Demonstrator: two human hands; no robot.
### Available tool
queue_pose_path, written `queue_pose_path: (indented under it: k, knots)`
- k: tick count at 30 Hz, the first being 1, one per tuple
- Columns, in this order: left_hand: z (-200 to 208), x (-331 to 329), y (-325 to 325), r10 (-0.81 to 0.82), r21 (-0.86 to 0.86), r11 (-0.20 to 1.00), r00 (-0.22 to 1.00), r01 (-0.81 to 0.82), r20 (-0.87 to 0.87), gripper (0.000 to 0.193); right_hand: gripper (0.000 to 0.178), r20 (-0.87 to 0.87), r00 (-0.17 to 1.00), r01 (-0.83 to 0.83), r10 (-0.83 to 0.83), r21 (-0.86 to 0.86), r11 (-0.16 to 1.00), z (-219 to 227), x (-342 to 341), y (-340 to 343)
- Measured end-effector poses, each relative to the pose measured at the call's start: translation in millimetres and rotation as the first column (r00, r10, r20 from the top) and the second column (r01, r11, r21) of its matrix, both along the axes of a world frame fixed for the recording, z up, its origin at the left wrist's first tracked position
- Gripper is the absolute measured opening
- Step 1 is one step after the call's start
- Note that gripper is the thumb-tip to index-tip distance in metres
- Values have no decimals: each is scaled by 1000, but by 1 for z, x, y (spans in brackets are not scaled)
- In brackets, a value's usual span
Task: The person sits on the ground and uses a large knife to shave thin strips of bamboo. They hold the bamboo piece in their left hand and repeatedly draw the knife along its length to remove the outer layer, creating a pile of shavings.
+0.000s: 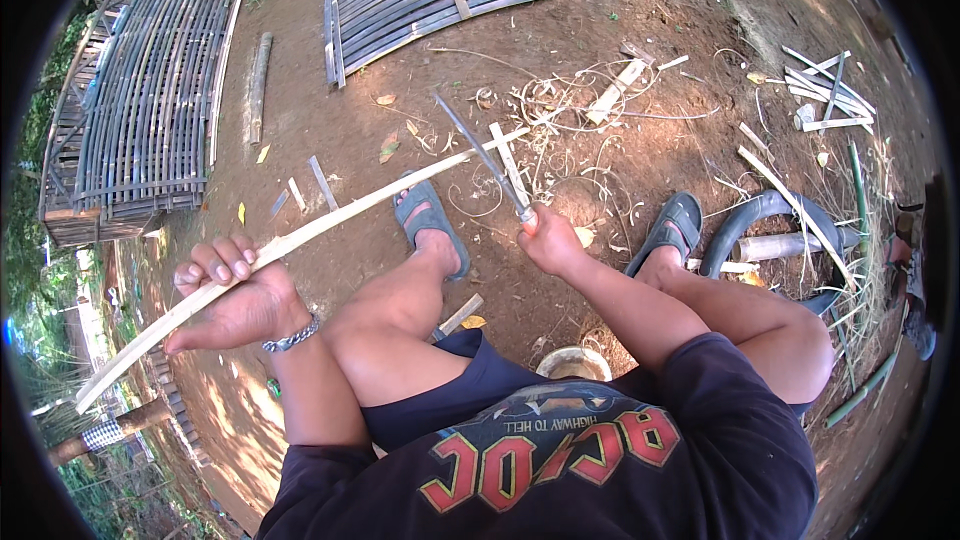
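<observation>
A long, pale split bamboo strip (350, 208) slants from the lower left up toward the middle of the view. My left hand (250, 308) is closed around its near part, palm turned up and fingers curled over it. In my right hand (555, 243) is the handle of a knife (500, 177), its narrow blade pointing up and to the left. The blade crosses the strip near its far end; whether they touch, I cannot tell. Another short pale strip (510, 165) lies on the ground just beyond the knife handle.
Curly bamboo shavings (575, 100) litter the dirt ahead of my sandalled feet. Slatted bamboo panels (400, 0) lie at the far side, with a slatted structure (155, 90) at left. To the right are a black tire (735, 230) and cut strips (830, 90). A bucket (574, 364) stands between my legs.
</observation>
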State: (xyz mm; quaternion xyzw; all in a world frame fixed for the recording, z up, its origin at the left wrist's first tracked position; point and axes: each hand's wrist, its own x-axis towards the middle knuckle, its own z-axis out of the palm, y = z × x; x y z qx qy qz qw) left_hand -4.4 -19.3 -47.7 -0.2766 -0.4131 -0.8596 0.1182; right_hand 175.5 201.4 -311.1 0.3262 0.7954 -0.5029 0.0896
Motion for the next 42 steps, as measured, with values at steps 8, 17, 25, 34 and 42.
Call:
queue_pose_path:
  k: [8,17,25,34,42]
  knots:
    - [-3,10,4,102,-34,994,995,-103,-19,73,40,-321,920,-221,227,55,974,105,-13,-55]
    - [-2,21,20,297,-77,953,954,-292,52,67,39,-326,930,-167,169,34,985,84,-22,-63]
    - [4,16,23,383,-114,922,914,-370,130,67,34,-332,925,-162,186,99,982,49,-35,-59]
    - [2,6,17,419,-135,906,895,-402,150,64,32,11,986,-167,167,86,982,6,-26,-15]
    - [5,0,19,375,-118,925,921,-362,111,62,37,285,938,188,-197,60,980,-107,20,49]
